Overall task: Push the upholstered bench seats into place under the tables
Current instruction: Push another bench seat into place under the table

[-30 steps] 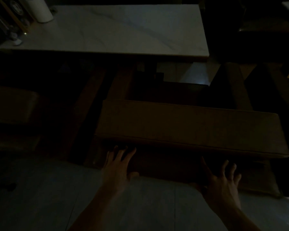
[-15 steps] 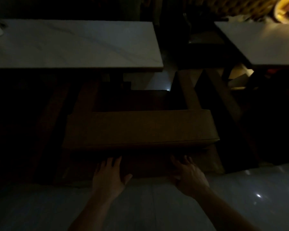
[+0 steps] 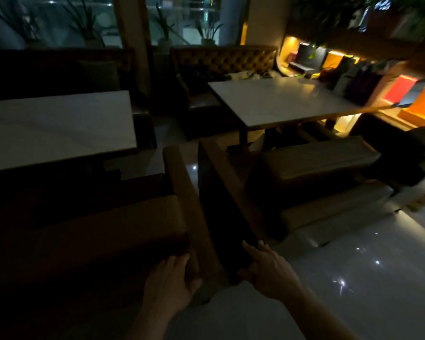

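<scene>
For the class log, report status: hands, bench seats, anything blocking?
Left hand open at near bench seat end. Right hand open, holding nothing. Far bench seat sits beside right table. No visible obstruction; scene dim.

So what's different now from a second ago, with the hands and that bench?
The view has swung right and lifted: a second white table and another bench seat now show. Both hands, earlier spread along the near bench seat's front edge, have shifted to its right end: the left hand by the corner, the right hand past it, open. The bench remains beside the left table.
</scene>
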Demonstrator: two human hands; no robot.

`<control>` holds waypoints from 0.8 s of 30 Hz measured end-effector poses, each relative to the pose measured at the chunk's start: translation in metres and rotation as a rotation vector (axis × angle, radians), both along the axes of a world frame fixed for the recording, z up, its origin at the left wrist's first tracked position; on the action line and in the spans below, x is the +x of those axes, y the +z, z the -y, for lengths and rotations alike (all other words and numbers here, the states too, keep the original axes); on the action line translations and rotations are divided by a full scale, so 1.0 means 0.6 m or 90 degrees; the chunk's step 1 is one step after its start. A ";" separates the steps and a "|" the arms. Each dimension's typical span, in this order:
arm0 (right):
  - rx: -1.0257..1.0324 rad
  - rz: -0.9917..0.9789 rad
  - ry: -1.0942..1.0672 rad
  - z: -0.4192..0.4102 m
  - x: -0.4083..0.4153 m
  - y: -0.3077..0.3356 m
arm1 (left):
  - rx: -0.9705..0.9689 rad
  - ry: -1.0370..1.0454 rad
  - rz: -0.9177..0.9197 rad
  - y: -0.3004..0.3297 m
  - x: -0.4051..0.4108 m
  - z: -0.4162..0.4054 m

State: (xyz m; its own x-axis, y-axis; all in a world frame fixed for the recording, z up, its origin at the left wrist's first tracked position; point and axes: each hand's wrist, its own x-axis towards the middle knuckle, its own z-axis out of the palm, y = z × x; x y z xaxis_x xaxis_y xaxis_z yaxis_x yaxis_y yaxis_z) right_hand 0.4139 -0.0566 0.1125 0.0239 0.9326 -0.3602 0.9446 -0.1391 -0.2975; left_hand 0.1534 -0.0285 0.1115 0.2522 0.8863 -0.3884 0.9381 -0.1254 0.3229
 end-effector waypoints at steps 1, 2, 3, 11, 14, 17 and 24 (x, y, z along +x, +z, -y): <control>0.007 -0.005 -0.006 0.010 0.048 0.013 | 0.003 -0.002 0.005 0.011 0.044 0.004; 0.011 -0.005 -0.006 0.019 0.097 0.023 | 0.003 -0.002 0.004 0.021 0.089 0.008; 0.024 -0.001 -0.004 0.028 0.145 0.034 | 0.008 -0.006 0.000 0.033 0.133 0.012; 0.040 -0.001 -0.096 0.063 0.473 0.088 | 0.005 -0.056 0.048 0.089 0.458 0.022; 0.049 -0.002 -0.112 0.043 0.565 0.078 | 0.012 -0.064 0.055 0.076 0.554 -0.011; 0.010 0.005 -0.119 0.008 0.652 0.051 | 0.023 -0.074 0.063 0.042 0.645 -0.059; -0.057 0.045 -0.106 -0.107 0.825 -0.034 | 0.021 -0.068 0.065 -0.068 0.806 -0.188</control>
